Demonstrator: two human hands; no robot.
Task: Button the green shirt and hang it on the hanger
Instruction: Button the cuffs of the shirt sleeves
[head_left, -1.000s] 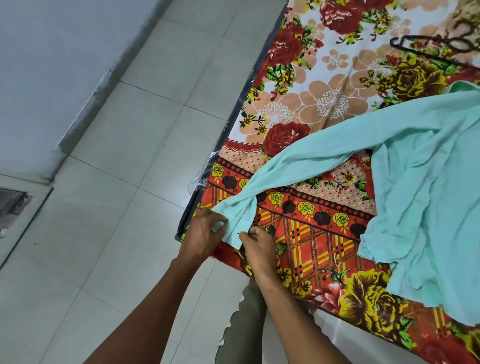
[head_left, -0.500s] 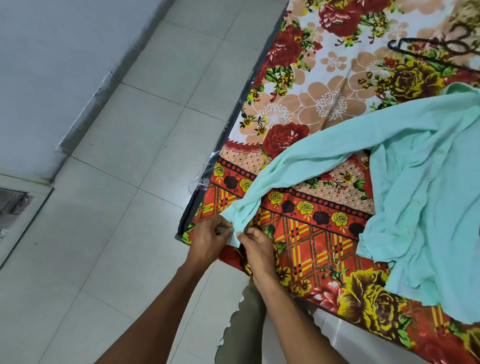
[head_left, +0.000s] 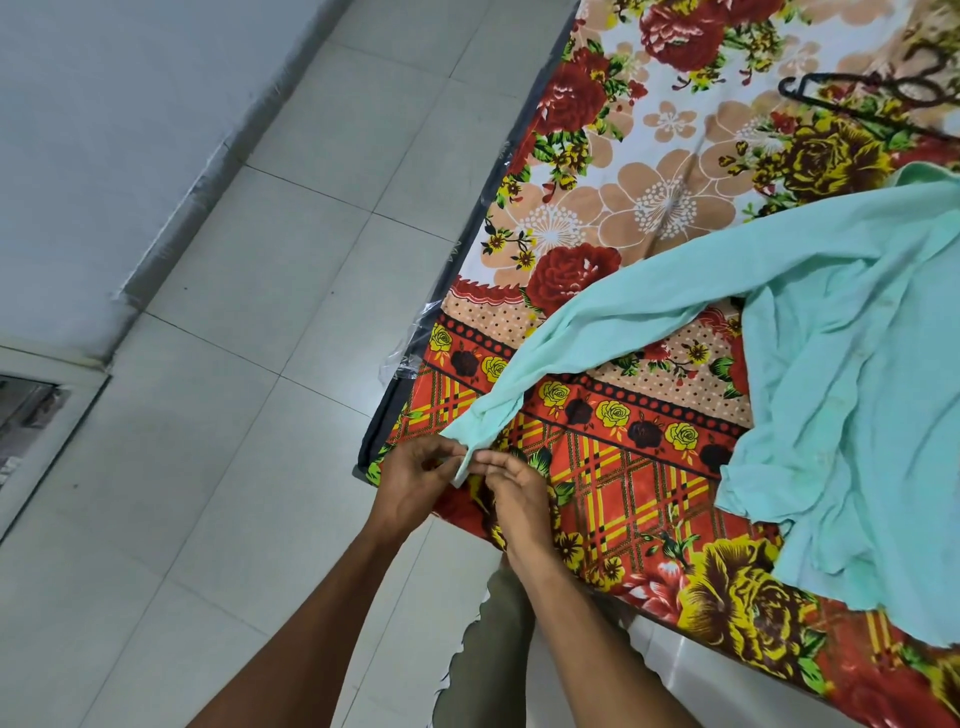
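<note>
Head view, the only one.

Pale mint-green cotton shirt (head_left: 852, 395) lies crumpled on the red, orange and yellow floral bedsheet (head_left: 639, 218), body at about 3 o'clock in frame, one long sleeve (head_left: 639, 317) stretched out toward 8 o'clock. Sleeve's cuff (head_left: 470, 434) sits at the bed's near corner, just above centre-bottom.

Left hand (head_left: 415, 483): fingers curled, thumb and fingertips pinching the cuff's free edge from the 9 o'clock side. Right hand (head_left: 514, 493): fingers bent, tips meeting the same cuff edge from the 3 o'clock side; seems to pinch it too, though the contact is partly hidden by the knuckles. Button and hole too small to make out.

Thin black wire hanger (head_left: 872, 91) lies on the sheet at 1 o'clock, well apart from both hands and just beyond the shirt's shoulder. Untouched.

Judged step: fastening the cuff button, part of the buttoning stage. Whether the shirt's front is closed cannot be told from the folds. Hanging not yet begun.

Next move likely calls for holding the two cuff layers overlapped and easing the button through with the fingertips; loose cloth will slip, so tension across the edge matters.
</note>
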